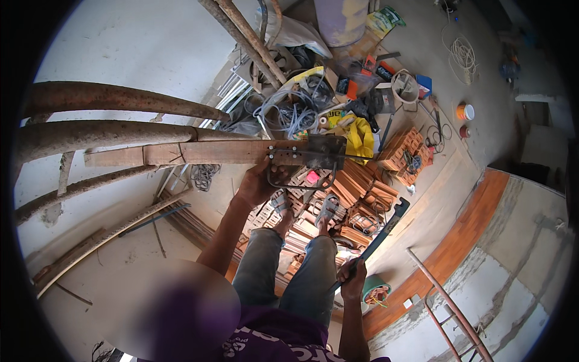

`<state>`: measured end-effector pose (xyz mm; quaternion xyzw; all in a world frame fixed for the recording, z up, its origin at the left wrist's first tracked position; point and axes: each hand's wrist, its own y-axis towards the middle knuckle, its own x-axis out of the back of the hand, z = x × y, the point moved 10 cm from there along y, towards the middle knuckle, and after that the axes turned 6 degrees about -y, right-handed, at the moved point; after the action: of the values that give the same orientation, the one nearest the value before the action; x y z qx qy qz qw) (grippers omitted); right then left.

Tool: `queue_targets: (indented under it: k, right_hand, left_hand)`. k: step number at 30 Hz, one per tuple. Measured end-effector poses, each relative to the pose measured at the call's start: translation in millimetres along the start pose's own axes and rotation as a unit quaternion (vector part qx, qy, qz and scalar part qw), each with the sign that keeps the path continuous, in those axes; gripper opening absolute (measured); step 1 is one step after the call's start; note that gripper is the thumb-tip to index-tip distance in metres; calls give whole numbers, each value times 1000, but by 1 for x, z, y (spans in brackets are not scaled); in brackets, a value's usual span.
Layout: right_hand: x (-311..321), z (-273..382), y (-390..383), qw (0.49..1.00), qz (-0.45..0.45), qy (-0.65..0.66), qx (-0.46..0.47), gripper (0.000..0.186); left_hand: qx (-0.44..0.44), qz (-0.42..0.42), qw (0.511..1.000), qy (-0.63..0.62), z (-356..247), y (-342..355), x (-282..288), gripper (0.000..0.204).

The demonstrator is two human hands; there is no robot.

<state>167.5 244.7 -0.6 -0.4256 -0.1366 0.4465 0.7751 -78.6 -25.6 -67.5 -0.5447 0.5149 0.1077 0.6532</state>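
My left hand [258,183] reaches up and grips the end of a wooden plank [199,152] where a dark metal bracket [316,152] with a bent wire loop is fixed. My right hand [351,276] hangs low at my side, closed around the handle of a long dark hammer-like tool [380,235] whose head points up and to the right. I stand on a stack of reddish bricks [356,187], jeans and sandalled feet visible below me.
Rusty round poles [114,96] run from the left toward the plank. Cables, a yellow bag [360,134], a bucket [341,21] and tools litter the floor beyond. A green bucket [377,289] and a metal frame [449,308] stand at lower right.
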Motion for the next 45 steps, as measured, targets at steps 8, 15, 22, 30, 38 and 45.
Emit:
queue_targets:
  k: [8, 15, 22, 30, 38, 45]
  right_hand:
    - [25, 5, 0, 994, -35, 3, -105, 42]
    - [6, 119, 27, 975, 80, -161, 130, 43]
    - [-21, 220, 112, 879, 82, -432, 186, 48]
    - [-95, 303, 155, 665, 164, -669, 291, 41]
    - [-225, 345, 189, 309, 278, -731, 541, 31]
    - [-318, 321, 190, 152, 409, -678, 592, 43]
  left_hand:
    - [30, -9, 998, 60, -5, 1, 14, 32]
    - [-49, -1, 997, -64, 14, 5, -2, 37]
    - [-86, 23, 990, -112, 18, 3, -3, 35]
    - [-128, -85, 983, -101, 15, -7, 5, 33]
    - [-203, -181, 961, -45, 12, -12, 5, 34]
    - [-242, -207, 948, -21, 8, -13, 9, 35]
